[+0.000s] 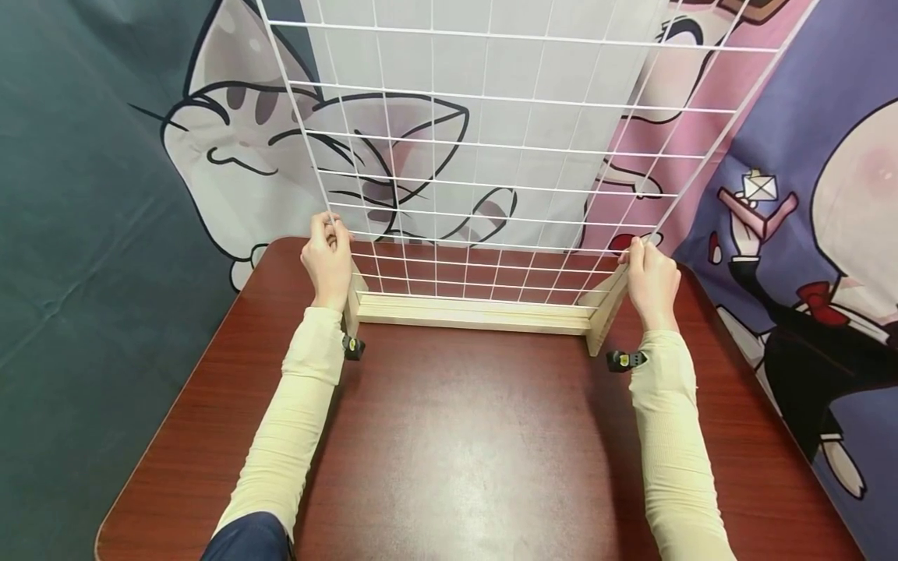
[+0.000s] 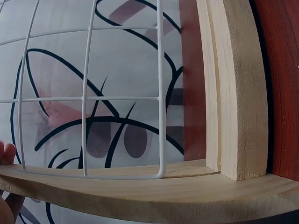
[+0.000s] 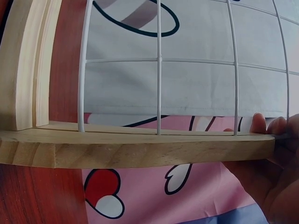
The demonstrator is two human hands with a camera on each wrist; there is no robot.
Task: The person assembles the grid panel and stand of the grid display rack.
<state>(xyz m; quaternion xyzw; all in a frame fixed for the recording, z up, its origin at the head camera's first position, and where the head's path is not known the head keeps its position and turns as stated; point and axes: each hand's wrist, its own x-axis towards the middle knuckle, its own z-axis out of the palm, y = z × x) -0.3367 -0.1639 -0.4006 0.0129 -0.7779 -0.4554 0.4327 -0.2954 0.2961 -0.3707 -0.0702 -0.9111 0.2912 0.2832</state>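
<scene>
A white wire grid panel (image 1: 491, 35) stands upright in a pale wooden stand. The stand has a grooved base bar (image 1: 470, 312), a left side board (image 1: 353, 300) and a right side board (image 1: 609, 308). With thumb and fingers, my left hand (image 1: 328, 257) grips the grid's left edge at the top of the left board. My right hand (image 1: 652, 280) pinches the opposite edge by the right board's end. In the left wrist view, the grid's rounded corner (image 2: 161, 172) lies along the grooved side board (image 2: 187, 200). Both wrist views show a gap between the bottom wire (image 3: 83, 84) and base bar (image 3: 28, 70).
The stand rests toward the far end of a brown wooden table (image 1: 449, 436). Behind it hangs a cloth with cartoon figures (image 1: 245, 140), which continues on the right (image 1: 793, 234). A dark green cloth (image 1: 70, 312) hangs along the left.
</scene>
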